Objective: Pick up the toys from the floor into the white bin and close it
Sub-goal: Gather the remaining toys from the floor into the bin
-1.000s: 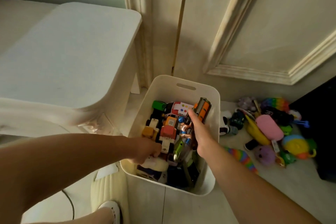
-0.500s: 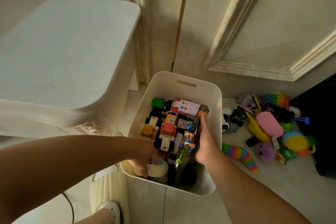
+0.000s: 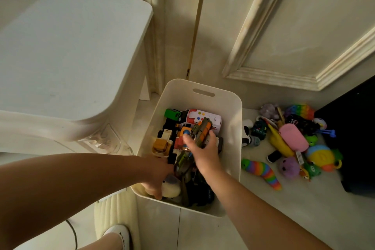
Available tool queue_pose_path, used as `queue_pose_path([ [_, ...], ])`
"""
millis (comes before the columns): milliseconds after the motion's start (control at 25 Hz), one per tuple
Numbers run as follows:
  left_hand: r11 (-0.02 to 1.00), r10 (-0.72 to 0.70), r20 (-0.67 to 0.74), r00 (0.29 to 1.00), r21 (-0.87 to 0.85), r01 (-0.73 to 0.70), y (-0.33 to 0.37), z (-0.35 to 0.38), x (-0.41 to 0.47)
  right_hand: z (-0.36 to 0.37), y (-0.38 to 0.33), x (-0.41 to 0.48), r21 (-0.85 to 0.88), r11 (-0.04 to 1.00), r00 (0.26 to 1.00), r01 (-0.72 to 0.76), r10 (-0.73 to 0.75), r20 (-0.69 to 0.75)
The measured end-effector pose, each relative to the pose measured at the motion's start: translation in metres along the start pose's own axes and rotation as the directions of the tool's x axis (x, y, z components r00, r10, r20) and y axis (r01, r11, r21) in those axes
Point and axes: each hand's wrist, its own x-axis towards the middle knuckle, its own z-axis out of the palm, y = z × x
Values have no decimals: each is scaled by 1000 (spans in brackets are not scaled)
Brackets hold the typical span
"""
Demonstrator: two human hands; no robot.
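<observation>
The white bin (image 3: 235,128) stands open on the floor, packed with toy vehicles, among them a white ambulance (image 3: 205,118) and a yellow truck (image 3: 161,145). My right hand (image 3: 205,148) reaches into the bin and grips an olive and orange toy vehicle (image 3: 202,130) lying on top of the pile. My left hand (image 3: 157,176) is low in the bin's near left corner, its fingers around a cream soft toy (image 3: 171,189). On the floor to the right lies a heap of toys: a rainbow slug (image 3: 261,170), a pink pouch (image 3: 293,140), a purple plush (image 3: 289,166).
A white table (image 3: 67,57) stands left of the bin. A panelled door (image 3: 294,26) rises behind it. A black object (image 3: 357,138) borders the toy heap on the right. My foot in a white shoe (image 3: 116,233) and a cream ribbed object (image 3: 116,209) are near the bin's front.
My right hand has moved from the bin's right wall toward the middle and lifted the olive and orange vehicle higher onto the pile. My left hand stays low with the cream toy.
</observation>
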Motion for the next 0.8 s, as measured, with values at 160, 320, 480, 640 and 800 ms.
queue_pose_path([
  [160, 992, 6, -54, 999, -124, -12, 1, -1, -3, 22, 15, 2, -277, 960, 999, -41, 45, 7],
  [320, 994, 42, -8, 999, -101, -42, 6, -2, -3, 20, 30, -2, -44, 994, 982, -101, 93, -162],
  [480, 988, 17, -42, 999, -153, -24, 19, -18, -2, -4, 30, -13, 30, 998, 925, -49, 57, -375],
  [640, 955, 111, -105, 988, -265, -135, 44, -27, 7, -11, 27, -33, -490, 871, 909, -44, -169, -381],
  [800, 928, 125, -124, 984, -336, -160, 58, -35, 21, -15, 28, -31, -929, 353, 892, 115, -448, -60],
])
